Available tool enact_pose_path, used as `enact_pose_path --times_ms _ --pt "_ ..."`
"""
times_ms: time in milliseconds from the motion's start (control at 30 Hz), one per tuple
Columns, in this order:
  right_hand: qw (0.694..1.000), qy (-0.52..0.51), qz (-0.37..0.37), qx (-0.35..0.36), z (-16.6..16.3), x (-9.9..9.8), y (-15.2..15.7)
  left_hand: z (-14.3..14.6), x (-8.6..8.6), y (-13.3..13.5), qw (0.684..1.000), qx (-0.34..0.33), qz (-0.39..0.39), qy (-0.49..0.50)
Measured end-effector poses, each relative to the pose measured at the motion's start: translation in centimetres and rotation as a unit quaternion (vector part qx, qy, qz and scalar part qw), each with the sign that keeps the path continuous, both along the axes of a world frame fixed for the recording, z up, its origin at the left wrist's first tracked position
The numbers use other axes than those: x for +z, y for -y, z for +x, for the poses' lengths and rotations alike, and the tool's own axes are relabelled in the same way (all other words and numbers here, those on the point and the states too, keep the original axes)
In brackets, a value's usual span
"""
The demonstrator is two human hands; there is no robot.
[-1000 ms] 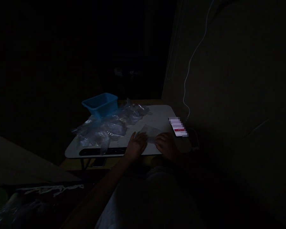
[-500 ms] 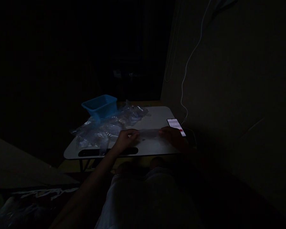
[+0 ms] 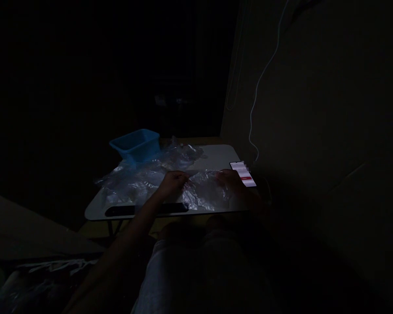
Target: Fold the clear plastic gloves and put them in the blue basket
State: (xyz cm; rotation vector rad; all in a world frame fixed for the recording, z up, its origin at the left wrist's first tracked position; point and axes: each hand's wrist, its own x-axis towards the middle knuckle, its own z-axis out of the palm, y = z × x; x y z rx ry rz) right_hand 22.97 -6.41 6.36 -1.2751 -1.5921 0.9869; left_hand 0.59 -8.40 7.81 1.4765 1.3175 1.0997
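Observation:
The room is very dark. A small white table (image 3: 216, 155) stands in front of me. My left hand (image 3: 173, 181) and my right hand (image 3: 227, 179) each pinch an upper corner of a clear plastic bag (image 3: 205, 192), which hangs spread between them above the table's near edge. Both hands are closed on it.
A heap of clear plastic bags (image 3: 140, 181) covers the table's left half, with a blue plastic tub (image 3: 136, 144) behind it. A lit phone (image 3: 244, 173) lies at the right edge, a white cable (image 3: 257, 96) running up the wall. A dark slot (image 3: 147, 209) lies along the front edge.
The bag lay flat under my hands a second ago. I lifted it by its upper edge, and it now hangs open and spread between both hands.

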Motion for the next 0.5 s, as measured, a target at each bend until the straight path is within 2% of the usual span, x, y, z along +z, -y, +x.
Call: enact_pose_path --times_ms 100,300,500 --pt "1.000 0.017 -0.007 -0.002 0.0 -1.5 -1.0 0.1 -1.8 -0.8 1.000 0.005 0.002 0.012" --pt "0.996 -0.072 -0.059 0.009 0.3 -4.1 -2.5 0.1 -5.2 -2.1 0.999 0.021 0.004 0.041" --pt "0.999 0.012 -0.016 0.041 0.7 -4.9 -3.2 -0.2 -6.4 -2.7 0.999 0.023 0.028 0.011"
